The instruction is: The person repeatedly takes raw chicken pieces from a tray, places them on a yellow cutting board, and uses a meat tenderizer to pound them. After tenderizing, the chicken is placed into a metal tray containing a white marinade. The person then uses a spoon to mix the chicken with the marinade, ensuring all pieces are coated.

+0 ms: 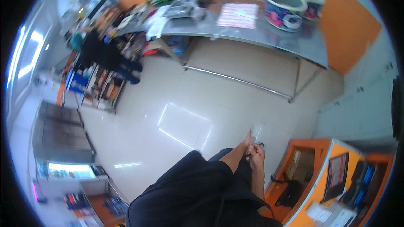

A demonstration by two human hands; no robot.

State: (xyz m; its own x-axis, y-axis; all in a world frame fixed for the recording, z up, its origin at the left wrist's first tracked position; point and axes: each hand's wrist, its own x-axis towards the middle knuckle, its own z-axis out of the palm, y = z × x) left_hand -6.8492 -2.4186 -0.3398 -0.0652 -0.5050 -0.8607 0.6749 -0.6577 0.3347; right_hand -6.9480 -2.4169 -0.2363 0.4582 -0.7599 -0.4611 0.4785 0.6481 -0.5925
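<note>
My left hand [248, 138] reaches forward above the tiled floor [183, 126], seen nearly edge-on with its fingers stretched out. Close against its palm and wrist is my right hand [256, 155], with its fingers curled in. Something thin and clear may be between the two hands, but blur hides what it is. Below them, the dark curved edge of what may be a shoe [259, 144] shows. My dark clothing [202, 192] fills the bottom middle.
Ahead stands a steel table [202, 31] with a patterned tub [284, 11] and a pink-and-white sheet [238, 15]. A person [101, 52] in dark clothes bends beside a shelf rack [104, 90] at left. An orange cabinet [318, 145] stands close at right.
</note>
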